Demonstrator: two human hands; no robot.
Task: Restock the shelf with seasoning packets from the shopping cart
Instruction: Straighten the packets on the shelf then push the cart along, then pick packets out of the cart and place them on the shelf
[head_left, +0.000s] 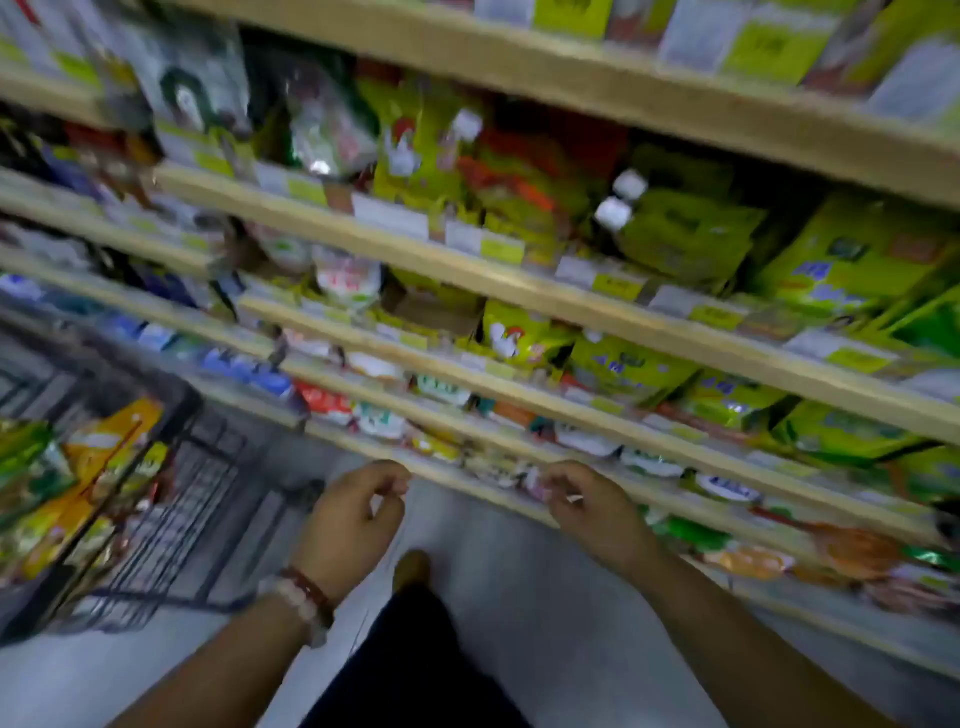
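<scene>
The view is blurred by motion. A wooden shelf unit (519, 291) with several tiers runs across the picture, stocked with yellow-green seasoning packets (691, 234). At the left stands a black wire shopping cart (171, 499) holding orange and green packets (104, 447). My left hand (353, 519), with bead bracelets on the wrist, hangs in front of a low shelf edge with loosely curled fingers and nothing in it. My right hand (587, 504) hovers beside it at the same low shelf, fingers loosely curled, holding nothing that I can make out.
Price labels (389, 215) line the shelf edges. White and red pouches (348, 280) fill the left part of the middle tiers. Grey floor (519, 597) lies between the cart and the shelf, with my dark trouser leg and brown shoe (410, 569) on it.
</scene>
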